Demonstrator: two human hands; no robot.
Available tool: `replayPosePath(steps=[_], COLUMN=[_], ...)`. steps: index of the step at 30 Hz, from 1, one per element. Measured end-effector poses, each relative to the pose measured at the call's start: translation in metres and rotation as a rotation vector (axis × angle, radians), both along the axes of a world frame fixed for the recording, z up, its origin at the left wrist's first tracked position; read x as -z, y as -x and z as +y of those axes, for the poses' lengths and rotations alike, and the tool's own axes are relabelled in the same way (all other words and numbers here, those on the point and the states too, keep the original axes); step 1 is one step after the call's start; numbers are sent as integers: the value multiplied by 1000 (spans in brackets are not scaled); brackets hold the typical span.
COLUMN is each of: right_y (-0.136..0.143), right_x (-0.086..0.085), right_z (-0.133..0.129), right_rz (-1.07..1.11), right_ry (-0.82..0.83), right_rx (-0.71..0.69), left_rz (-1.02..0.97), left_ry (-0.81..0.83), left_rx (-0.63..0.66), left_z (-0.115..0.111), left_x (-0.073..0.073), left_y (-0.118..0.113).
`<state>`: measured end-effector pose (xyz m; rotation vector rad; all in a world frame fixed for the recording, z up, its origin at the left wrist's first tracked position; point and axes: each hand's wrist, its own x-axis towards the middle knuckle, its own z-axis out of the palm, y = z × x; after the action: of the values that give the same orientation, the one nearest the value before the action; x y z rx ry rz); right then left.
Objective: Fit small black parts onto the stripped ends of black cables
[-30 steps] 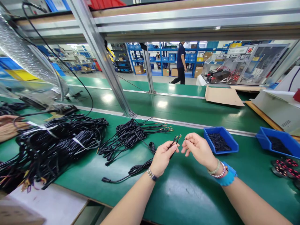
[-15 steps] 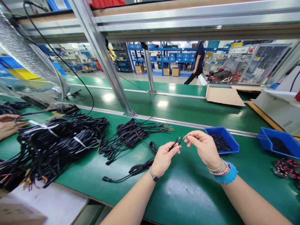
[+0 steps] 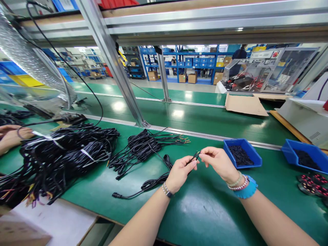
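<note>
My left hand (image 3: 181, 173), wearing a metal watch, is closed around a black cable (image 3: 191, 162) near its end, where thin split wires with bare tips stick out. The fingertips of my right hand (image 3: 217, 161) are pinched together right at those wire tips; whatever they grip is too small to make out. From under my left hand the cable's coiled part (image 3: 156, 181) runs left over the green bench to a black connector (image 3: 117, 195). Beyond it lies a bundle of similar black cables (image 3: 143, 145) with copper-coloured ends pointing right.
A blue bin (image 3: 243, 165) of small black pieces stands beside my right hand, and a second blue bin (image 3: 299, 166) farther right. Red-and-black round parts (image 3: 312, 184) lie at the right edge. A big cable pile (image 3: 69, 153) covers the left, with another person's hand (image 3: 14, 136) behind it.
My right hand has come slightly down and left, closer to the wire tips. My left hand has barely moved. In the background a walking person has moved right, behind the machine.
</note>
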<state>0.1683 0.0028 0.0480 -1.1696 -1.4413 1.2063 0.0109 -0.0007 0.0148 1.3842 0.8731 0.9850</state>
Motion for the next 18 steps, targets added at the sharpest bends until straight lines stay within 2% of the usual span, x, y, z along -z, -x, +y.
replayPosePath(steps=[2, 5, 8, 10, 12, 15, 18], right_y=[-1, 1, 15, 28, 37, 36, 24], right_x=[0, 3, 13, 19, 17, -7, -50], right_z=[0, 0, -5, -9, -11, -5, 20], right_rz=[-11, -97, -264, -320, -327, -302, -305], right_ry=[6, -20, -171, -296, -337, -244, -204], right_rx=[-9, -26, -127, -175, -179, -166, -71], left_rz=[-12, -90, -200, -218, -185, -78, 40], left_ry=[36, 49, -62, -150, -220, -388, -621], left_rx=[-6, -138, -258, -246, -222, -319, -468], left_z=[1, 3, 2, -1, -5, -12, -20], left_x=[3, 5, 5, 3, -1, -7, -13], left_y=[1, 2, 0, -2, -1, 3, 10])
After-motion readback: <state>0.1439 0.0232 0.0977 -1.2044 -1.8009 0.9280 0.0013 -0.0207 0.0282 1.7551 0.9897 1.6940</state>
